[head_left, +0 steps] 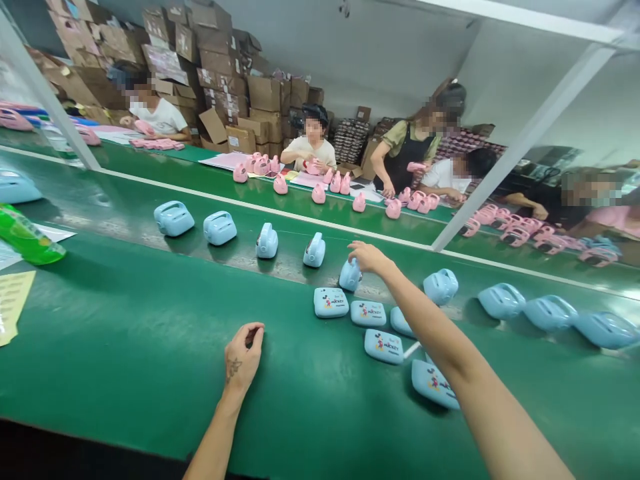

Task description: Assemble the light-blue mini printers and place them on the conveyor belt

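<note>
My right hand [369, 257] reaches out over the far side of the green table. Its fingers curl down over the top of a light blue handled plastic case [349, 276] that stands on the belt strip; the hand partly hides the grip. My left hand [243, 355] rests above the near table, fingers curled to the thumb, with nothing visible in it. Between the hands and my right forearm lie several light blue cases with a cartoon mouse print, among them one printed case [331, 303] and another printed case [383, 346]. My forearm covers part of this group.
Light blue cases stand along the belt [295, 267] to left and right. A green bottle [30, 237] and yellow paper [14, 303] lie at the left. White frame posts [520, 147] rise beyond. Co-workers across the line handle pink cases [319, 193]; cardboard boxes [265, 93] are stacked behind.
</note>
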The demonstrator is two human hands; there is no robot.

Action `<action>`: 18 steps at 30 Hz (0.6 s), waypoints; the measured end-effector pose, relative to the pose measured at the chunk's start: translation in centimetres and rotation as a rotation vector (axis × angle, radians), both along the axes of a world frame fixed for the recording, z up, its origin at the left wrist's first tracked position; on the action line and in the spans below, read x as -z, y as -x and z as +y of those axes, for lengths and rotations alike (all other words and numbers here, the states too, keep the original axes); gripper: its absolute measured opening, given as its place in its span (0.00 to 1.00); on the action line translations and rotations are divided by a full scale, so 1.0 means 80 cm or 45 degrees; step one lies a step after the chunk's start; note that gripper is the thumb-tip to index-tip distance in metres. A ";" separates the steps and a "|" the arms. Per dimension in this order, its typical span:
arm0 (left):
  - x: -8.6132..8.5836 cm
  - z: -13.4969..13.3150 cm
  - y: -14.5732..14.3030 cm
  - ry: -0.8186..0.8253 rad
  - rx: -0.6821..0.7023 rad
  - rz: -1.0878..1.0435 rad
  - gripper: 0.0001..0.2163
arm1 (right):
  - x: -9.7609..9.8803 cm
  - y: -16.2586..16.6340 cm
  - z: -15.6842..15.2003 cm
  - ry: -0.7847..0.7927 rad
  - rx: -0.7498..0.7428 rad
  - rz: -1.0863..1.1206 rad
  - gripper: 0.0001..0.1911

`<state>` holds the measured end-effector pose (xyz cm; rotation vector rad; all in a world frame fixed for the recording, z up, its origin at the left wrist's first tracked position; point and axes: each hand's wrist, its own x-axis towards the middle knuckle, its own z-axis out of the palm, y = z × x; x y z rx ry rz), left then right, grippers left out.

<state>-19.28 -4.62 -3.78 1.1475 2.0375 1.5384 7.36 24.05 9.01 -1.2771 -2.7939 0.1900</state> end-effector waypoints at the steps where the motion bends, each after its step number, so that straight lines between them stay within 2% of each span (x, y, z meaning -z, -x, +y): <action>1: 0.000 0.001 0.000 -0.001 0.001 0.007 0.11 | -0.003 -0.006 -0.005 -0.016 -0.025 -0.060 0.19; 4: -0.002 0.002 0.001 -0.003 0.022 -0.021 0.12 | -0.013 -0.011 -0.021 -0.089 -0.041 -0.183 0.16; 7: -0.003 0.001 0.002 0.011 0.004 -0.117 0.13 | -0.032 -0.007 -0.039 -0.192 0.050 -0.235 0.13; 10: -0.006 0.000 -0.002 -0.033 -0.013 -0.337 0.15 | -0.057 -0.004 -0.062 -0.285 0.155 -0.234 0.17; 12: -0.012 0.001 -0.012 -0.095 0.051 -0.567 0.19 | -0.070 0.000 -0.085 -0.307 0.188 -0.193 0.19; 15: -0.026 0.004 -0.039 -0.210 0.300 -0.989 0.26 | -0.071 0.017 -0.127 -0.124 0.113 0.021 0.19; 18: -0.032 0.006 -0.066 -0.377 0.603 -1.456 0.35 | -0.046 0.044 -0.165 0.245 -0.096 0.260 0.21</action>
